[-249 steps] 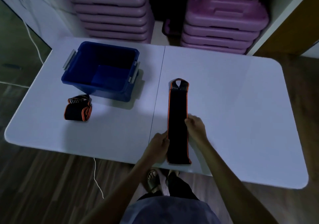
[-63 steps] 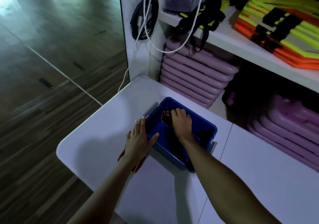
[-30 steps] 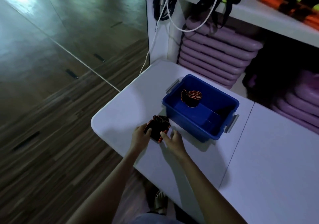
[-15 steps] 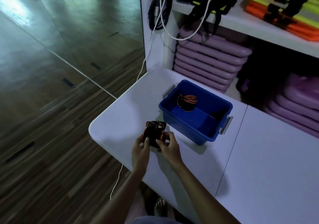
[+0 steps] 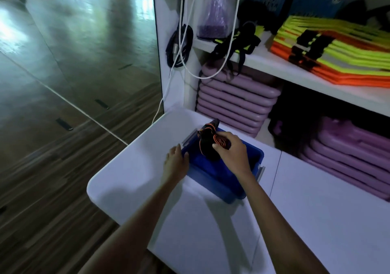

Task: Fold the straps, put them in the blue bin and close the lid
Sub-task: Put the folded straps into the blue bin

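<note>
Strap (image 5: 207, 145): I see a black band with orange edging, bunched into a loose roll, held over the bin's far-left part.
Strap axis: the bundle runs from my right fingertips up and away to a tip past the bin's far rim; its coiled end faces me.
Right hand (image 5: 233, 154): I have it closed on the strap, thumb and fingers pinching the coiled end.
Left hand (image 5: 176, 164): fingers extended and loose, resting against the bin's left rim, holding nothing.
Bin (image 5: 223, 181): blue, lidless, under my right hand, on the white table (image 5: 211, 231).
</note>
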